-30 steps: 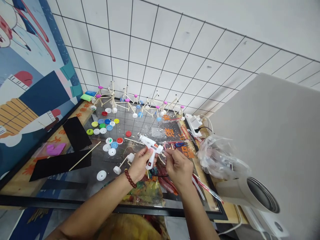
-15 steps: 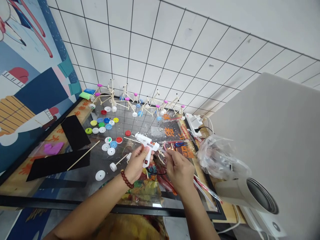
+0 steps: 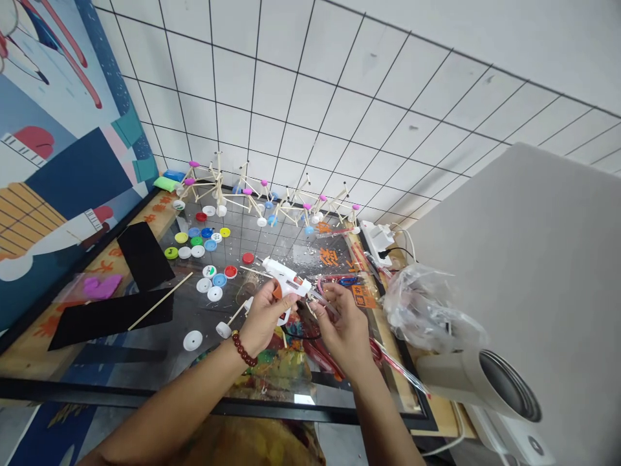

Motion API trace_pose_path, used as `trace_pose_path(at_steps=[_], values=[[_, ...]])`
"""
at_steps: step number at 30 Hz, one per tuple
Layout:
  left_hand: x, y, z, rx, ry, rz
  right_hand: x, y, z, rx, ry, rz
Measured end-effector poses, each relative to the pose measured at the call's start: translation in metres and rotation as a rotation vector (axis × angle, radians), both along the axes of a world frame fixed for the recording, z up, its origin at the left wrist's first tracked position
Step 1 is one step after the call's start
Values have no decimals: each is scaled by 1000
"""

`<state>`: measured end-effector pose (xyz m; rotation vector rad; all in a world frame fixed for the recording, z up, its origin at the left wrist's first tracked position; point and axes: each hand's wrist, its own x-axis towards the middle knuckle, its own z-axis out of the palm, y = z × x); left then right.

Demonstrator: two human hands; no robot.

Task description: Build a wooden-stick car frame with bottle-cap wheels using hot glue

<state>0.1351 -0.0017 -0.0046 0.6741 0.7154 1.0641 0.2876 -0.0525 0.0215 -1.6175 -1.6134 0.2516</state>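
My left hand (image 3: 264,320) is closed around a white glue gun (image 3: 287,278) with an orange trigger, its nozzle pointing to the upper left. From the gun's back end sticks out a translucent glue stick (image 3: 317,296). Around that stick, my right hand (image 3: 342,323) has its thumb and fingers spread apart, without a visible grip on it. Just left of my left hand lies a white cap wheel (image 3: 224,330) on a thin wooden stick. A red cap (image 3: 248,257) sits beyond the nozzle.
Stick models (image 3: 247,192) with cap wheels line the wall. Loose bottle caps (image 3: 210,245) lie to the left, near black strips (image 3: 114,317) and a long wooden stick (image 3: 160,301). At right are a power strip (image 3: 376,243), a plastic bag (image 3: 427,307) and a cylindrical container (image 3: 478,382).
The fingers of my right hand have gone from pinching the glue stick to spreading apart around it. The glue gun stays in my left hand, slightly turned.
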Motion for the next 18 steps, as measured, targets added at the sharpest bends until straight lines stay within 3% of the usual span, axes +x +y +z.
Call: trace_pose_path(at_steps=[10,18], values=[[8,-2,1,-128,-98,77,5,2,-8,71,8,-6],[7,-5,-4,-265,-226,-22,7,0,9,131,-226,1]])
